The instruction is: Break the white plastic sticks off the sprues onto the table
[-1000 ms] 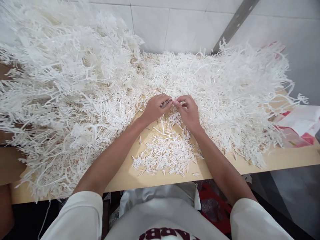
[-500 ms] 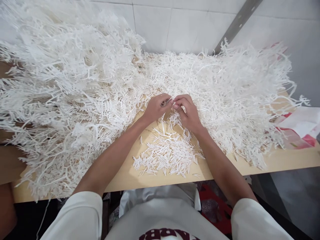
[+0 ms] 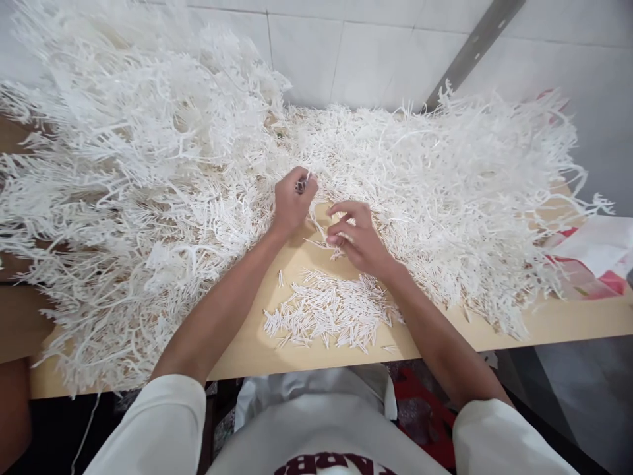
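Note:
My left hand point(image 3: 293, 204) is closed around the end of a white branched plastic sprig point(image 3: 316, 223), which hangs down past the fingers toward the tabletop. Something dark shows in the gap between thumb and fingers; I cannot make out what it is. Slightly lower and to the right, my right hand point(image 3: 363, 239) has its fingers curved and apart, nothing visible between them. Nearer to me lies a low heap of short white plastic sticks point(image 3: 336, 310) on the wooden table point(image 3: 247, 349).
A tall mass of white branched plastic sprigs point(image 3: 148, 165) covers the left side. Another pile of white sprigs point(image 3: 475, 191) spreads over the right. Behind stands a tiled wall point(image 3: 306, 53) with a slanted metal bar point(image 3: 475, 53). A white and red plastic bag point(image 3: 588, 251) lies at the right edge.
The hands have parted. My left hand moved up and left with the sprig; my right hand moved slightly down and its fingers opened. The sprig above the stick heap has moved away.

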Action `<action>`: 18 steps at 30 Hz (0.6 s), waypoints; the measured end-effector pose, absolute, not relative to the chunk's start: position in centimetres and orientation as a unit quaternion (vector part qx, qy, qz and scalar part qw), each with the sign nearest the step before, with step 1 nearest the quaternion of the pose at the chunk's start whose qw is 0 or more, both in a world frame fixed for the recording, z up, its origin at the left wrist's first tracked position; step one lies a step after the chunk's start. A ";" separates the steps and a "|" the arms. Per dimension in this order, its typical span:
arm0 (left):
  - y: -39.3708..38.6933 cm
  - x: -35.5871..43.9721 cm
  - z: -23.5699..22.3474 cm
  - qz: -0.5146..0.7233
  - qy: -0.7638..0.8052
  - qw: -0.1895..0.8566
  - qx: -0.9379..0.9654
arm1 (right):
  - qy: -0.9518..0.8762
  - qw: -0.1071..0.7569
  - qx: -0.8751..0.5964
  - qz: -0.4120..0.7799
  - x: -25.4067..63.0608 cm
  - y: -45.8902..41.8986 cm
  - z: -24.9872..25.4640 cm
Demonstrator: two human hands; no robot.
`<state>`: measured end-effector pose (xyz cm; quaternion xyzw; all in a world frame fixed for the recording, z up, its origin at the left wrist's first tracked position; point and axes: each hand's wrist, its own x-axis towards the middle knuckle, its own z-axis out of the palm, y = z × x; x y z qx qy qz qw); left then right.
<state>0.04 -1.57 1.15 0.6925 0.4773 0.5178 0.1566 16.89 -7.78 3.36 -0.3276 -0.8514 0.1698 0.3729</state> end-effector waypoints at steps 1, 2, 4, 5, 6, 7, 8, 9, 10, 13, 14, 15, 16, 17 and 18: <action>-1.5 -0.2 1.2 0.526 0.487 0.160 0.678 | -0.857 0.370 -0.311 0.180 16.5 -8.2 3.4; -1.4 -0.4 1.3 0.527 0.486 0.169 0.676 | -0.853 0.378 -0.307 0.188 16.1 -8.5 3.5; -1.4 -0.7 1.4 0.522 0.469 0.194 0.686 | -0.819 0.419 -0.339 0.196 16.0 -8.6 3.4; -1.4 -0.7 1.4 0.521 0.462 0.206 0.688 | -0.788 0.452 -0.370 0.197 16.1 -8.5 3.4; -1.5 -0.7 1.4 0.519 0.457 0.215 0.689 | -0.750 0.485 -0.404 0.199 16.4 -8.2 3.3; -1.6 -0.6 1.4 0.517 0.453 0.218 0.693 | -0.710 0.515 -0.436 0.201 16.7 -7.8 3.2; -1.6 -0.6 1.5 0.511 0.446 0.218 0.702 | -0.679 0.532 -0.462 0.206 17.1 -7.4 3.1; -1.7 -0.5 1.5 0.501 0.438 0.215 0.714 | -0.661 0.535 -0.481 0.213 17.4 -7.0 3.0; -1.8 -0.4 1.5 0.490 0.430 0.209 0.729 | -0.660 0.525 -0.491 0.220 17.7 -6.7 2.9; -2.1 -0.3 1.6 0.457 0.410 0.179 0.768 | -0.710 0.452 -0.487 0.232 18.0 -6.1 2.5; -2.2 -0.3 1.6 0.448 0.402 0.170 0.780 | -0.730 0.426 -0.481 0.231 18.0 -6.0 2.4; -2.3 -0.2 1.6 0.439 0.392 0.161 0.792 | -0.746 0.406 -0.477 0.227 18.0 -6.1 2.3; -2.4 -0.2 1.6 0.431 0.379 0.156 0.804 | -0.760 0.390 -0.473 0.219 17.9 -6.1 2.2; -2.5 -0.1 1.6 0.424 0.367 0.153 0.814 | -0.770 0.378 -0.469 0.208 17.9 -6.2 2.2; -2.5 -0.1 1.6 0.418 0.358 0.152 0.821 | -0.780 0.371 -0.465 0.195 18.0 -6.2 2.2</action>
